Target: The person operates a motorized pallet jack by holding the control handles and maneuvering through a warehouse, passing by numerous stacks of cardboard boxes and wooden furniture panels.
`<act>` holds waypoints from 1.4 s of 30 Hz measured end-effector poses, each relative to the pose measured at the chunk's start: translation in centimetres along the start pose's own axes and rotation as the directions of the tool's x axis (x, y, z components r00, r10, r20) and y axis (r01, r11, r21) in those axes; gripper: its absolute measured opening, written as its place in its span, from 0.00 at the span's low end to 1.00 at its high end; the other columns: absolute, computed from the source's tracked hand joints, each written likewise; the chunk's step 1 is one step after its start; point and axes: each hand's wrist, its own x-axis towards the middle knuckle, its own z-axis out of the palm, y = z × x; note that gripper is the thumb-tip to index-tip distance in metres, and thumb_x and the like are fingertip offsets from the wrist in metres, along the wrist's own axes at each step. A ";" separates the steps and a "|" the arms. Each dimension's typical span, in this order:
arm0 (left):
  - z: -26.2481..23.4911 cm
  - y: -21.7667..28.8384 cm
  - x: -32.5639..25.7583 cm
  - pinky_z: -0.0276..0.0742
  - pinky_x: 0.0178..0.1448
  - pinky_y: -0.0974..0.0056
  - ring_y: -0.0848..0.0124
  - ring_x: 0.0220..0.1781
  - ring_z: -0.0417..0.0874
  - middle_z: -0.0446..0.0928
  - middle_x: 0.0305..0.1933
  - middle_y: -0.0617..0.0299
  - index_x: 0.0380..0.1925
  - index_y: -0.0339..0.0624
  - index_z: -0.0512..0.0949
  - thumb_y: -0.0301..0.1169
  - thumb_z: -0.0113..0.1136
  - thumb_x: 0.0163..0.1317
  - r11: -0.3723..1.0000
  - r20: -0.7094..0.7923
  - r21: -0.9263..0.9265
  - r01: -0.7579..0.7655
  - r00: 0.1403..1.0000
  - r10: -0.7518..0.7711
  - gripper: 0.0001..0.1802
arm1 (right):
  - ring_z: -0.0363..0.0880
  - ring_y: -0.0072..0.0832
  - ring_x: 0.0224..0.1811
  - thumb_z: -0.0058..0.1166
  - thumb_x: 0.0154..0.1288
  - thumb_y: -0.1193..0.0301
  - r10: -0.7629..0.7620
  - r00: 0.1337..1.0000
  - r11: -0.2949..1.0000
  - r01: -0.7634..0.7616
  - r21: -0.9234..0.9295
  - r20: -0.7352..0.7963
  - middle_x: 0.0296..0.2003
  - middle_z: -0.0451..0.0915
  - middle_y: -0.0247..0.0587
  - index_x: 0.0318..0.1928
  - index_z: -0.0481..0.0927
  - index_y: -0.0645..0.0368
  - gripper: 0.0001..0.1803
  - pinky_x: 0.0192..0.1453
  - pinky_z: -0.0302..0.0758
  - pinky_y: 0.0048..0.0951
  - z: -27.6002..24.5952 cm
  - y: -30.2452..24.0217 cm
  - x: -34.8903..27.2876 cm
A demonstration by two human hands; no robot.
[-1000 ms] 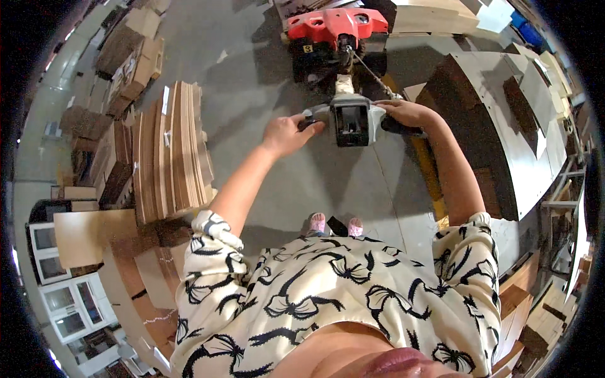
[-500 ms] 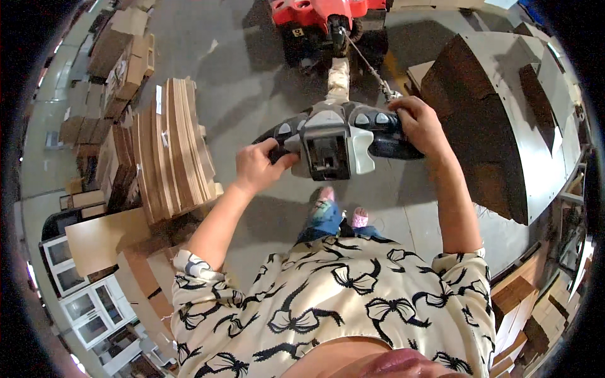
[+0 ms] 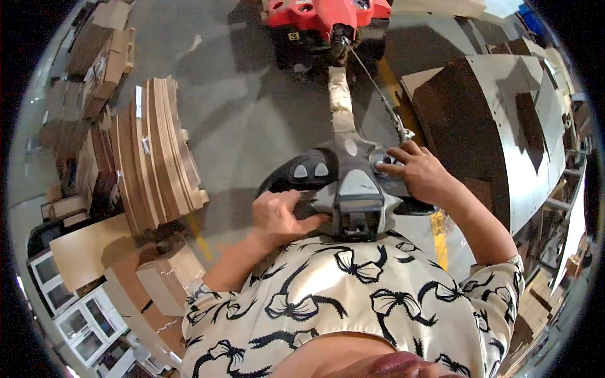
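A red pallet truck (image 3: 328, 19) stands on the concrete floor (image 3: 252, 120), its tiller running back to the grey control head (image 3: 350, 189) at the person's chest. Left hand (image 3: 280, 217) grips its left handle, fingers curled; right hand (image 3: 419, 173) rests fingers spread over the buttons.

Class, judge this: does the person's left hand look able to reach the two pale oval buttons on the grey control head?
Probably yes: the left hand grips just below the pale oval buttons on the grey control head, with nothing between them.
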 end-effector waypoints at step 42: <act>-6.4 8.7 -6.7 0.74 0.45 0.63 0.69 0.39 0.79 0.80 0.36 0.57 0.38 0.40 0.79 0.51 0.70 0.41 0.915 0.665 -0.028 0.401 0.691 -0.282 0.30 | 0.78 0.40 0.41 0.68 0.47 0.56 0.036 0.998 0.799 -0.061 0.598 0.054 0.38 0.80 0.51 0.49 0.72 0.61 0.33 0.45 0.72 0.38 -1.5 -10.2 -12.2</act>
